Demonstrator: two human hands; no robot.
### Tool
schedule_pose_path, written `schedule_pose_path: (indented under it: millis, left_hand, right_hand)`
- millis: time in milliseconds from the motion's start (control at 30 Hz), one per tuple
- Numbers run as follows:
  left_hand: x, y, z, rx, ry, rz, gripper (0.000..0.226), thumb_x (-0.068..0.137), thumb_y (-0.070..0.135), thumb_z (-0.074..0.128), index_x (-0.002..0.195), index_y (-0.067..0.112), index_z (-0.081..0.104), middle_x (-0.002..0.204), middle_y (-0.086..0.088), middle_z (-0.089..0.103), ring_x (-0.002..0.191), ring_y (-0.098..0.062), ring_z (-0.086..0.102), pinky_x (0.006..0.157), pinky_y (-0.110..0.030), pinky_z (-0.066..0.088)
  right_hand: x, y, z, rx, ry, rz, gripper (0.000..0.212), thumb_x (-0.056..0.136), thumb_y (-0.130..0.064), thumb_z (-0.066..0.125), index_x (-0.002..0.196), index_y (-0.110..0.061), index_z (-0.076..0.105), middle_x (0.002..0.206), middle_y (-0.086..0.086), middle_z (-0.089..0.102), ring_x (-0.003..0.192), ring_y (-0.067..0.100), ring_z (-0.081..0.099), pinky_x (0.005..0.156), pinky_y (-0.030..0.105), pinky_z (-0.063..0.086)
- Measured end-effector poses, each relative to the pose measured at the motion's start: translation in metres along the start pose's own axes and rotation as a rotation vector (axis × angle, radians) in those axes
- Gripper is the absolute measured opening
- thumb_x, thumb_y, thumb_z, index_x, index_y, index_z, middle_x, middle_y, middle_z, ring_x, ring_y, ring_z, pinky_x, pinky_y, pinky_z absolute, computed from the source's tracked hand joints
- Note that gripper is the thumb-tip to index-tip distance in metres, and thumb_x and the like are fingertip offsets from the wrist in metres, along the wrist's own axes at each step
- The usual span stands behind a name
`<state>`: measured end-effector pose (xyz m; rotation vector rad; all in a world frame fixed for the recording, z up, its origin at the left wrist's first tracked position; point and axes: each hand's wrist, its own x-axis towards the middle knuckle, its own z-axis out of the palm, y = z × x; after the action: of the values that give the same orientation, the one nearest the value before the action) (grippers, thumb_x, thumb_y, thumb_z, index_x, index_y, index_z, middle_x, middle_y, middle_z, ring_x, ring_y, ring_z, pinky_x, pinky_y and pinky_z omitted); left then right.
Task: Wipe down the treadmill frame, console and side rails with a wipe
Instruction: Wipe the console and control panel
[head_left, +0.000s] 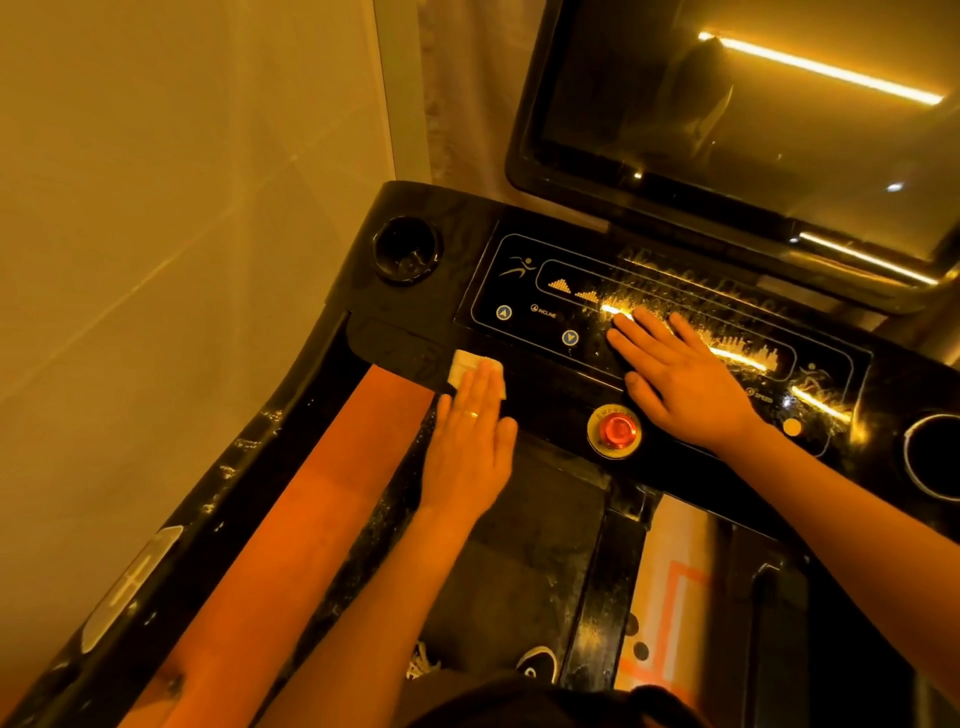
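Amber light and a tiled wall (182, 208) close in on your left, and the treadmill's black console (530, 400) sits right under you. The white wipe (470, 366) lies folded on the console's front-left lip. Your left hand (467, 441) presses it down with flat, straight fingers rather than gripping it, so only its far corner shows past your fingertips. Your right hand (680, 379) is spread open and empty on the control panel (524, 332), palm down over the streaky glare. That is the likelier trouble: leaning on that hand could trip a touch key, and the incline arrow keys (570, 338) sit just beside your fingers. The red emergency stop button (616, 430) stands between your two hands, so a sweep to the right would meet it, and an unpinched wipe could catch on it and slide out. Further out, the left cup holder (408, 254) looks to hold grime that a flat pass would skip. The left side rail (228, 467) shows pale specks along its length, and the screen (753, 130) above looks hazy. My guess is that much remains.
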<state>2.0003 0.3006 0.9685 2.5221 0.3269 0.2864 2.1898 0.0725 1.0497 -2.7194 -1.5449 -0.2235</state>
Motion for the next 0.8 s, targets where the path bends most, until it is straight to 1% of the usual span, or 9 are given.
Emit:
schedule_pose_path:
  millis: [67, 100, 200, 333, 433, 500, 600, 700, 800]
  left_hand:
    - [0.008, -0.016, -0.008, -0.061, 0.048, -0.123, 0.063, 0.104, 0.049, 0.011, 0.161, 0.024, -0.001, 0.169, 0.007, -0.001, 0.152, -0.003, -0.012, 0.126, -0.040, 0.004]
    - [0.010, -0.018, -0.009, -0.090, 0.066, -0.146, 0.064, 0.103, 0.049, 0.012, 0.161, 0.024, -0.001, 0.168, 0.006, -0.001, 0.152, -0.003, -0.012, 0.126, -0.040, 0.004]
    - [0.006, -0.005, -0.004, -0.121, 0.068, -0.122, 0.063, 0.105, 0.046, 0.016, 0.161, 0.021, -0.001, 0.169, 0.004, -0.003, 0.153, -0.006, -0.013, 0.126, -0.038, 0.002]
    - [0.004, -0.018, -0.007, 0.002, 0.013, -0.020, 0.061, 0.106, 0.044, 0.015, 0.161, 0.023, -0.003, 0.169, 0.007, -0.006, 0.153, -0.007, -0.014, 0.125, -0.039, 0.001]
    - [0.019, -0.032, -0.019, -0.024, 0.033, -0.121, 0.062, 0.105, 0.044, 0.014, 0.161, 0.022, -0.002, 0.169, 0.005, -0.003, 0.153, -0.007, -0.013, 0.126, -0.042, 0.003]
    - [0.024, -0.026, -0.019, -0.072, 0.061, -0.166, 0.064, 0.104, 0.045, 0.012, 0.161, 0.019, -0.002, 0.169, 0.002, -0.003, 0.153, -0.009, -0.012, 0.126, -0.041, 0.002]
    - [0.014, -0.015, -0.012, -0.072, 0.050, -0.140, 0.064, 0.105, 0.046, 0.011, 0.161, 0.017, -0.002, 0.169, 0.001, -0.005, 0.154, -0.011, -0.012, 0.126, -0.041, 0.004]
    - [0.010, -0.027, -0.018, -0.023, 0.001, -0.070, 0.063, 0.106, 0.047, 0.008, 0.161, 0.021, -0.004, 0.169, 0.005, -0.007, 0.153, -0.008, -0.014, 0.126, -0.041, 0.004]
    - [0.014, -0.042, -0.027, -0.030, 0.001, -0.052, 0.062, 0.106, 0.047, 0.009, 0.161, 0.024, -0.004, 0.167, 0.010, -0.009, 0.152, -0.005, -0.016, 0.125, -0.039, 0.001]
  right_hand:
    - [0.000, 0.000, 0.000, 0.001, -0.002, 0.001, 0.055, 0.105, -0.037, 0.029, 0.156, -0.018, 0.028, 0.163, 0.003, 0.022, 0.154, 0.022, 0.009, 0.125, 0.045, 0.002]
    - [0.000, 0.000, -0.001, 0.000, -0.003, 0.002, 0.055, 0.105, -0.037, 0.029, 0.156, -0.018, 0.027, 0.163, 0.003, 0.022, 0.154, 0.021, 0.009, 0.125, 0.045, 0.002]
    - [0.000, -0.002, -0.002, 0.000, -0.008, 0.010, 0.056, 0.105, -0.037, 0.029, 0.157, -0.018, 0.027, 0.163, 0.003, 0.022, 0.154, 0.022, 0.009, 0.125, 0.045, 0.002]
    - [0.001, -0.003, -0.004, -0.006, -0.029, 0.017, 0.056, 0.104, -0.038, 0.028, 0.156, -0.019, 0.025, 0.163, 0.004, 0.025, 0.153, 0.023, 0.011, 0.124, 0.042, -0.007]
    - [0.016, -0.013, -0.011, -0.032, -0.045, -0.023, 0.056, 0.104, -0.040, 0.030, 0.156, -0.019, 0.025, 0.162, 0.003, 0.026, 0.153, 0.022, 0.010, 0.123, 0.041, -0.014]
    - [0.043, -0.034, -0.016, -0.025, -0.030, -0.081, 0.057, 0.103, -0.040, 0.030, 0.155, -0.016, 0.030, 0.162, 0.003, 0.026, 0.153, 0.021, 0.008, 0.123, 0.042, -0.010]
    - [0.097, -0.071, -0.017, 0.001, -0.026, -0.100, 0.060, 0.100, -0.040, 0.029, 0.154, -0.013, 0.035, 0.161, 0.006, 0.029, 0.151, 0.022, 0.011, 0.122, 0.047, -0.001]
    - [0.138, -0.095, -0.007, -0.010, -0.113, -0.087, 0.064, 0.098, -0.043, 0.025, 0.154, -0.013, 0.033, 0.162, 0.006, 0.027, 0.152, 0.025, 0.014, 0.121, 0.048, -0.001]
    - [0.148, -0.101, 0.007, -0.053, -0.152, -0.082, 0.065, 0.100, -0.047, 0.018, 0.156, -0.015, 0.028, 0.164, 0.005, 0.024, 0.153, 0.024, 0.013, 0.123, 0.050, 0.003]
